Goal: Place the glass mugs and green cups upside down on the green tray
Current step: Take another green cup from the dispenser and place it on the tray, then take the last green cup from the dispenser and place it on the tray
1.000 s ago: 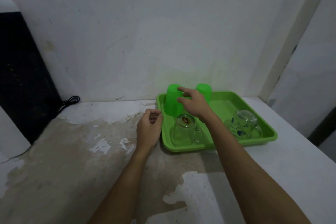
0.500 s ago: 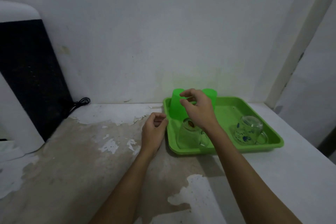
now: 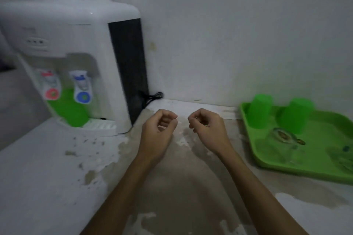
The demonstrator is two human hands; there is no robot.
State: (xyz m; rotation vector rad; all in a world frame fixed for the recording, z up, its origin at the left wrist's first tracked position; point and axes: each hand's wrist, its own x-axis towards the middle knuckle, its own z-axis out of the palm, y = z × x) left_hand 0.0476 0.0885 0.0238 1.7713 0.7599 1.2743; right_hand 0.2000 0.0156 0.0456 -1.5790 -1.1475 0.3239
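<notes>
The green tray [image 3: 254,156] lies at the right edge of the counter. Two green cups stand upside down at its back, one on the left [image 3: 259,112] and one on the right [image 3: 296,115]. In front of them a glass mug [image 3: 280,145] sits upside down; a second glass mug [image 3: 343,155] is blurred at the frame's right edge. Another green cup [image 3: 69,112] stands under the taps of the water dispenser. My left hand [image 3: 158,131] and my right hand [image 3: 207,129] hover over the middle of the counter, fingers curled, holding nothing.
A white water dispenser [image 3: 76,59] with a red and a blue tap stands at the back left; its black cable [image 3: 152,97] lies against the wall. The counter [image 3: 172,187] has peeling white paint and bare grey patches.
My right hand left the green cup on the tray and drew back to the counter's middle beside my left hand. The view swung left, so the dispenser came into sight and the tray shifted right.
</notes>
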